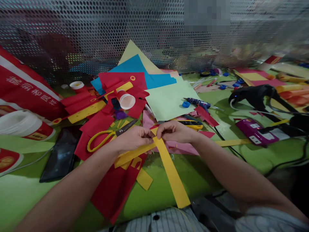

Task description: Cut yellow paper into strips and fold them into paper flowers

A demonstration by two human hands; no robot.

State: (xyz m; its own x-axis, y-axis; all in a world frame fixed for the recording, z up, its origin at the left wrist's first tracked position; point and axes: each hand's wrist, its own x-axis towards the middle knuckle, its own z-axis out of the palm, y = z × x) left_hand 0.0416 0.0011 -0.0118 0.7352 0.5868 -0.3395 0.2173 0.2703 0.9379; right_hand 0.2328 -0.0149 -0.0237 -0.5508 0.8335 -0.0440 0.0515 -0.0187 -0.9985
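Both hands meet over the middle of the table, pinching a yellow paper strip (pixel 172 172). One end of it hangs toward my lap, and another yellow length runs left under my left wrist. My left hand (pixel 135 139) is closed on the strip where the lengths cross. Fingers bent, my right hand (pixel 174 131) grips it from the other side. Yellow-handled scissors (pixel 101 140) lie just left of my left hand, partly behind it. Red paper (pixel 118 190) and small yellow cut pieces (pixel 145 179) are below. Pink paper (pixel 182 148) lies beneath my right hand.
Behind my hands are blue (pixel 159 80) and pale green sheets (pixel 166 100), with a glue gun (pixel 199 103). At left stand paper cups (pixel 24 124), a phone (pixel 60 154) and a red bag (pixel 24 83). A purple power strip (pixel 256 131) with cables sits right. Perforated metal (pixel 96 32) borders the back.
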